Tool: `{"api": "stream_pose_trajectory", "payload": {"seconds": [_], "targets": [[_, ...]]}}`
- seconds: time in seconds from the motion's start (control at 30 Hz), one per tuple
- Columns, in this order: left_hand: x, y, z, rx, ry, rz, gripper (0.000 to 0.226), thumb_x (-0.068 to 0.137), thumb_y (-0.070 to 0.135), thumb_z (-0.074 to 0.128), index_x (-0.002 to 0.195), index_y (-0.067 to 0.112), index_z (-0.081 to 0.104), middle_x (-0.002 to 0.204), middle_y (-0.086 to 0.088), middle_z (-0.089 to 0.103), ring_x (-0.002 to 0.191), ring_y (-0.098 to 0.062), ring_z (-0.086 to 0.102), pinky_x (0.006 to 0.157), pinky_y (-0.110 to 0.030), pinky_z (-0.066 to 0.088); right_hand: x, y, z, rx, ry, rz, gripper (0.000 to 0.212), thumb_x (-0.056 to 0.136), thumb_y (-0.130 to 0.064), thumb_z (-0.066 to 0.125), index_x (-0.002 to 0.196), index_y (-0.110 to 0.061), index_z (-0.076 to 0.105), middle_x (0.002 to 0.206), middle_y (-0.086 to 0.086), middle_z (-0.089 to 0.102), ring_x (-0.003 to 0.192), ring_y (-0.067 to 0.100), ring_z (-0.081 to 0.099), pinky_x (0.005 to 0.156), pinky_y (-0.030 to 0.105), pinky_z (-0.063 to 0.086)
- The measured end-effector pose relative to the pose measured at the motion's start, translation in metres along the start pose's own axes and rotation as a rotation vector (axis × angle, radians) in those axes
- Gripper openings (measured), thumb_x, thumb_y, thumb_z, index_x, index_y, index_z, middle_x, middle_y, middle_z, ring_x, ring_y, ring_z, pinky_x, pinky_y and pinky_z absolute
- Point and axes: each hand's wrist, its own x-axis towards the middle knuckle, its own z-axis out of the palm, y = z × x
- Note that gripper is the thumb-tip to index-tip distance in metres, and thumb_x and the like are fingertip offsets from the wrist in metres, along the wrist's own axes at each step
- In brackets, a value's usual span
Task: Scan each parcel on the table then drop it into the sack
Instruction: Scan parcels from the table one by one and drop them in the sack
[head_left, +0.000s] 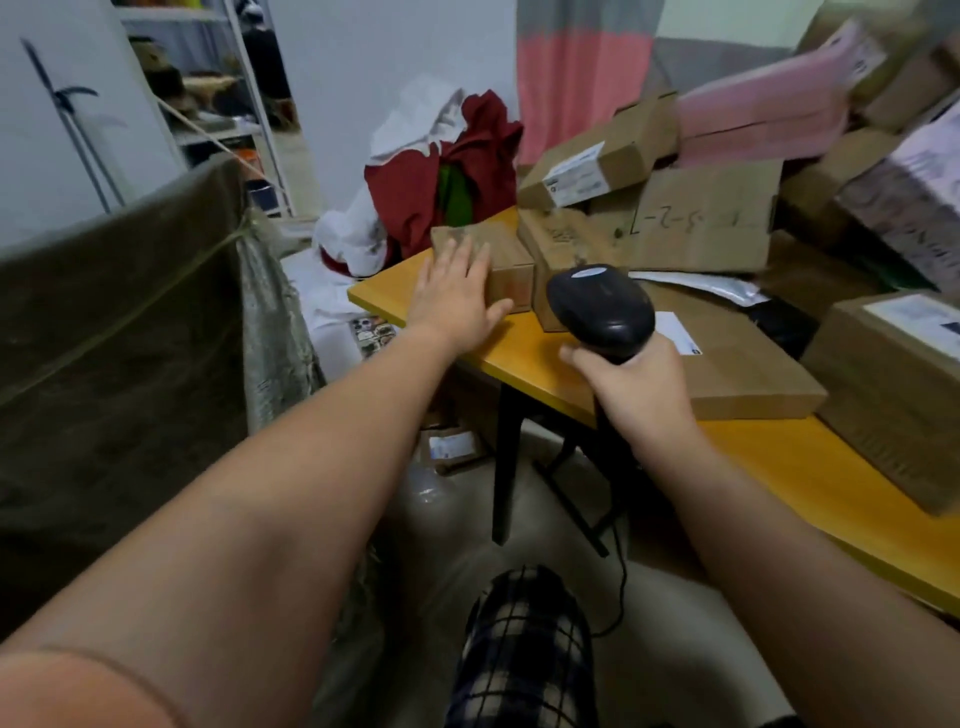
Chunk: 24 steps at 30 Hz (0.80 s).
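- Looking down along two bare forearms to a yellow-topped table (524, 358) crowded with cardboard parcels.
- The left hand (457, 301), near 12 o'clock of the view, lies flat with straight, spread fingers on a small cardboard parcel (511, 265) at the table's left corner. It is probably steadying or claiming it, since this parcel sits closest to the sack.
- The right hand (636, 387), at 3 o'clock, is wrapped round the handle of a black barcode scanner (597, 304). The scanner's head sits at 4 o'clock of the small parcel, apparently poised to read it.
- No label shows on that parcel's visible faces, so it may need turning.
- The olive-brown sack (119, 322) hangs at 9 o'clock, beside the table's left end, which makes the drop short.
- More parcels are heaped from 1 to 3 o'clock, seemingly awaiting scanning.
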Motion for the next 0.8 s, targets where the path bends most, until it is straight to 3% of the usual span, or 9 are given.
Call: {"api": "stream_pose_trajectory", "payload": {"seconds": [0.07,0.13,0.2,0.27,0.4,0.57,0.63,0.7,0.8], "targets": [[0.004,-0.002,0.0,0.06,-0.026,0.002,0.085,0.089,0.068,0.04,0.152,0.017,0.018,0.153,-0.01,0.028,0.142,-0.028,0.023,0.114,-0.046,0.02,-0.002,0.004,0.003,0.032,-0.017,0.005,0.049,0.075,-0.023,0.08,0.12,-0.019,0.062,0.109,-0.009,0.063,0.106,0.009,0.055,0.09,0.023,0.042],[-0.005,-0.001,-0.005,0.162,0.014,0.019,0.095,0.076,0.081,0.042,0.147,0.018,0.03,0.142,-0.009,0.038,0.131,-0.029,0.034,0.102,-0.045,0.03,-0.006,0.012,0.004,0.075,-0.047,-0.002,0.043,0.076,-0.018,0.08,0.114,-0.024,0.061,0.098,-0.019,0.06,0.096,0.0,0.055,0.078,0.007,0.04],[-0.019,-0.002,-0.01,0.227,0.047,0.053,0.103,0.064,0.087,0.044,0.14,0.018,0.038,0.136,-0.008,0.041,0.126,-0.029,0.037,0.095,-0.043,0.031,-0.01,0.019,0.003,0.074,-0.048,-0.001,0.041,0.076,-0.016,0.08,0.106,-0.031,0.057,0.09,-0.027,0.055,0.085,-0.008,0.052,0.068,0.0,0.036],[-0.029,-0.004,-0.012,0.226,0.038,0.103,0.111,0.055,0.088,0.048,0.137,0.015,0.04,0.139,-0.009,0.042,0.13,-0.028,0.035,0.103,-0.044,0.027,-0.014,0.025,0.002,0.06,-0.03,-0.006,0.039,0.076,-0.016,0.08,0.098,-0.034,0.054,0.085,-0.029,0.052,0.079,-0.013,0.052,0.064,0.001,0.037],[-0.04,-0.006,-0.015,0.25,-0.006,0.154,0.099,0.063,0.062,0.075,0.137,0.01,0.033,0.145,-0.009,0.04,0.135,-0.027,0.034,0.112,-0.043,0.023,-0.02,0.026,0.004,0.017,-0.011,-0.045,0.04,0.076,-0.017,0.08,0.086,-0.04,0.049,0.079,-0.029,0.051,0.073,-0.018,0.051,0.062,0.003,0.038],[-0.066,-0.009,-0.011,0.426,0.111,0.219,0.08,0.054,0.029,0.087,0.123,0.005,0.054,0.12,-0.015,0.061,0.103,-0.033,0.061,0.08,-0.042,0.048,-0.022,0.022,0.0,0.04,-0.029,-0.05,0.037,0.078,-0.015,0.078,0.089,-0.037,0.05,0.078,-0.026,0.052,0.071,-0.016,0.05,0.061,0.002,0.037],[-0.067,-0.01,-0.019,0.379,0.147,0.263,0.078,0.053,0.027,0.086,0.122,0.004,0.056,0.117,-0.015,0.062,0.1,-0.034,0.062,0.077,-0.041,0.049,-0.023,0.02,0.0,0.049,-0.042,-0.057,0.037,0.078,-0.014,0.078,0.088,-0.036,0.051,0.078,-0.026,0.052,0.072,-0.014,0.05,0.063,0.002,0.038],[-0.07,-0.009,-0.027,0.23,0.196,0.256,0.079,0.067,0.032,0.08,0.134,0.007,0.045,0.127,-0.013,0.054,0.111,-0.03,0.055,0.087,-0.041,0.045,-0.024,0.018,-0.001,0.093,-0.043,-0.044,0.036,0.077,-0.012,0.079,0.092,-0.035,0.054,0.083,-0.026,0.055,0.078,-0.01,0.054,0.068,0.004,0.04],[-0.089,0.0,-0.043,-0.435,0.299,0.038,0.074,0.077,0.028,0.076,0.138,0.013,0.038,0.124,-0.003,0.044,0.11,-0.013,0.042,0.092,-0.028,0.038,-0.033,0.019,-0.008,0.176,-0.014,-0.062,0.042,0.075,-0.008,0.08,0.106,-0.027,0.061,0.095,-0.022,0.061,0.094,-0.006,0.059,0.079,0.008,0.042]]}}
